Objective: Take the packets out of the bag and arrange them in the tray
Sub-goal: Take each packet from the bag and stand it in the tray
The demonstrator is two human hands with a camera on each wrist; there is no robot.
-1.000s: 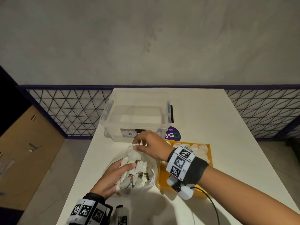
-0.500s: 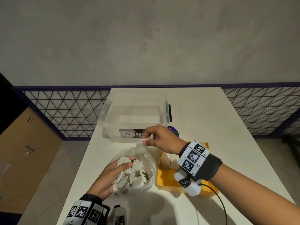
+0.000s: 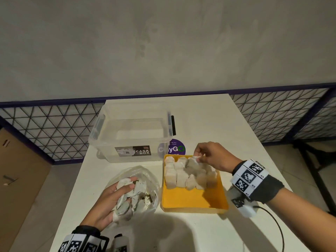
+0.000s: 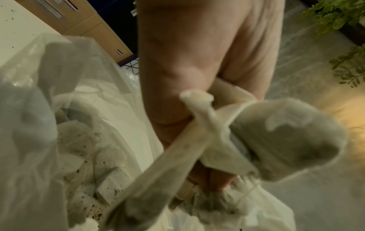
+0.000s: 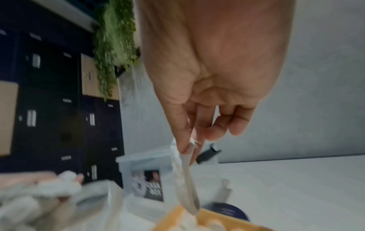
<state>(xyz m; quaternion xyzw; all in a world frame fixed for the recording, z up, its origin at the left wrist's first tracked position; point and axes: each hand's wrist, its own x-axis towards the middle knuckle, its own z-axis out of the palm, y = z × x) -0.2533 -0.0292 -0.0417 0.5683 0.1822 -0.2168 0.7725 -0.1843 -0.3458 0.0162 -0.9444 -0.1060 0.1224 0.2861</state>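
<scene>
A clear plastic bag (image 3: 145, 179) of white packets lies on the table, left of the yellow tray (image 3: 194, 202). My left hand (image 3: 125, 188) is in the bag's mouth, its fingers curled round a bunch of packets (image 4: 286, 140). Over the tray's far end, my right hand (image 3: 197, 158) pinches one packet (image 5: 185, 171) by its top edge between thumb and forefinger. That packet hangs down and touches the rows of packets (image 3: 181, 177) standing in the far half of the tray. The near half of the tray is bare.
A clear lidless storage box (image 3: 132, 131) stands behind the bag and tray, with a purple round sticker (image 3: 177, 148) beside it. A railing with mesh runs behind the white table (image 3: 227, 128). A cable trails from my right wrist.
My right hand has carried the packet from above the bag rightward to the far end of the tray. My left hand has stayed in the bag.
</scene>
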